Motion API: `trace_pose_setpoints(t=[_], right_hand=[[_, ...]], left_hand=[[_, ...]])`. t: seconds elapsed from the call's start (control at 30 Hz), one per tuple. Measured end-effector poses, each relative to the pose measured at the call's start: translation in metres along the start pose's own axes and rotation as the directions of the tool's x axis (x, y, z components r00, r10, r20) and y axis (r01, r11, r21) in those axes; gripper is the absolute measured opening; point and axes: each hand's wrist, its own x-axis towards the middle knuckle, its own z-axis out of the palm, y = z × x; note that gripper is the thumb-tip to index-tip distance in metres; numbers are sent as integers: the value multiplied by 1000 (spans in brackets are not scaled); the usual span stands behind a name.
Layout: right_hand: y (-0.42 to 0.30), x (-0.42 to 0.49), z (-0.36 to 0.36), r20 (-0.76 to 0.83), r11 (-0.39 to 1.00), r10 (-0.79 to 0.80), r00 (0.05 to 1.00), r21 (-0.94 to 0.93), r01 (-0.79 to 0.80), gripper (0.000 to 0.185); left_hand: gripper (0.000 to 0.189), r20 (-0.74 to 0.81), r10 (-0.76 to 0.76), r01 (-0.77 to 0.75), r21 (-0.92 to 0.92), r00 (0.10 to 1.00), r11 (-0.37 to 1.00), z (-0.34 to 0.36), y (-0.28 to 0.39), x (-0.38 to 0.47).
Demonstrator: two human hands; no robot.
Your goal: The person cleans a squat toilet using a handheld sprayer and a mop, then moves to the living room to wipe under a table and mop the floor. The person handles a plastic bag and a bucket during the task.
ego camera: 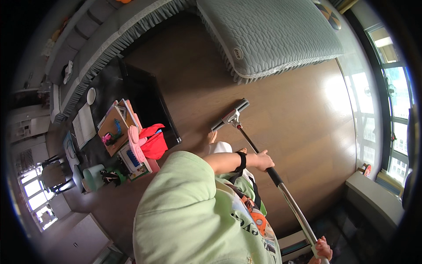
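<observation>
My left hand [264, 161], with a black band on its wrist, grips the dark foam sleeve of a mop handle [275, 176]. My right hand [323, 249] is wrapped around the metal pole's upper end, near the lower right edge of the view. The handle slants down and away to a flat squeeze mop head [232, 114] in grey, white and red, resting on the brown wood floor [290, 122]. One bare foot [212, 136] is just behind the mop head. Part of my other foot [243, 150] shows beside the handle.
A grey-covered sofa section [277, 36] stands ahead, and a long sofa [108, 49] runs along the left. The black coffee table [145, 95] holds books, a red cloth [154, 142] and papers. Windows [399, 92] and a low white ledge [376, 198] are at right.
</observation>
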Motion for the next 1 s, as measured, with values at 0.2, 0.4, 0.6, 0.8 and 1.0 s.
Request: trace_pose_setpoints(t=[0.2, 0.4, 0.6, 0.8, 1.0], right_hand=[[7, 56, 77, 88, 944, -194, 977, 289, 161, 32], [39, 120, 288, 153, 968, -100, 983, 242, 61, 34], [44, 150, 482, 439, 906, -254, 862, 421, 53, 21], [72, 134, 442, 380, 913, -125, 917, 406, -44, 19], [93, 85, 344, 379, 939, 32, 925, 304, -157, 20]], left_hand=[[17, -55, -71, 76, 93, 996, 993, -72, -71, -80], [10, -568, -325, 504, 188, 756, 843, -127, -236, -229], [32, -790, -565, 770, -201, 239, 606, -141, -352, -337], [33, -708, -654, 765, -258, 265, 590, -97, -346, -300], [27, -526, -738, 825, -114, 423, 554, -52, -279, -245]])
